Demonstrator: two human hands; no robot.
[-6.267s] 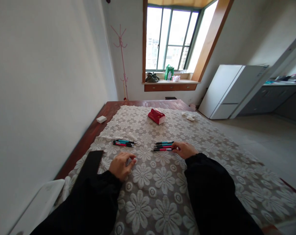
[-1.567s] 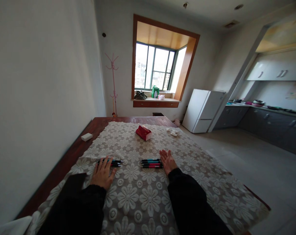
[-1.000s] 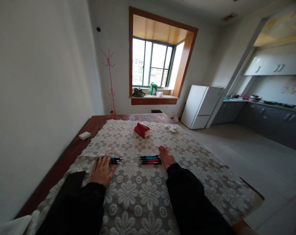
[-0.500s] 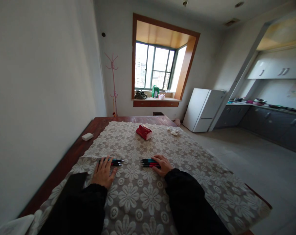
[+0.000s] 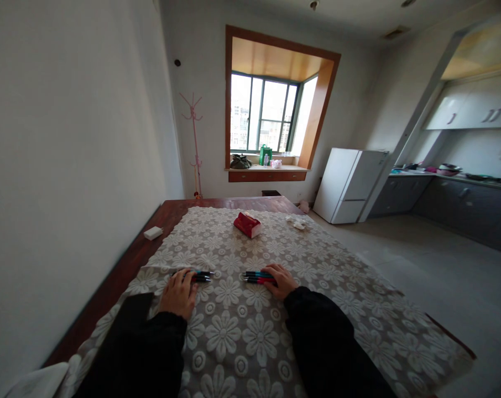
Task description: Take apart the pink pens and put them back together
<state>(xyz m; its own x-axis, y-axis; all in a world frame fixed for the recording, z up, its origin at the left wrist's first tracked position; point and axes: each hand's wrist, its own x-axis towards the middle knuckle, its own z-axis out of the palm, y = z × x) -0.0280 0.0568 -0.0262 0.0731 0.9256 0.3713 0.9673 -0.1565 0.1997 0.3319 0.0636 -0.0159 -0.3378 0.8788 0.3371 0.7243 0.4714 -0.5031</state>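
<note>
My left hand (image 5: 178,293) is closed over a small bundle of pens (image 5: 202,278), its fingers curled and pressed together on them. The silver tips of these pens stick out to the right. To the right of it, my right hand (image 5: 282,281) grips a second bundle of pens (image 5: 254,275) from above, with blue, black and red parts showing and the tips facing left. Both bundles lie on the flowered tablecloth (image 5: 223,330), a short gap between them. My palms hide the rear ends of the pens.
A red tissue pack (image 5: 247,225) lies farther back on the cloth, with crumpled white tissues (image 5: 297,222) to its right. On the bare wood at left is a small white box (image 5: 153,232). A flat black object (image 5: 137,307) lies beside my left forearm, near the wall.
The fingers of my left hand, flatter before, have curled in around the pens. My right fingers have closed slightly. The whole view has shifted a little.
</note>
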